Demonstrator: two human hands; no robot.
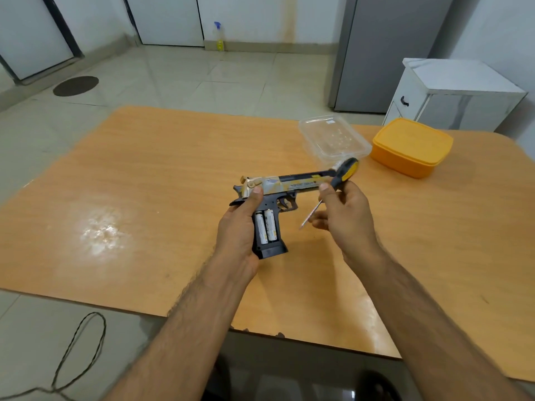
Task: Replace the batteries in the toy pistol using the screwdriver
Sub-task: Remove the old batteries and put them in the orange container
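Your left hand (240,227) grips the toy pistol (275,195) by its handle above the orange worktop (144,183), thumb on the slide, barrel pointing right. The handle is open and two white batteries (265,228) sit side by side inside it. Your right hand (344,215) holds the screwdriver (333,188) with curled fingers, its black and yellow handle up, its blurred tip probably free of the pistol. Farther right on the worktop stand a clear plastic tray (333,138) and a yellow box (412,146).
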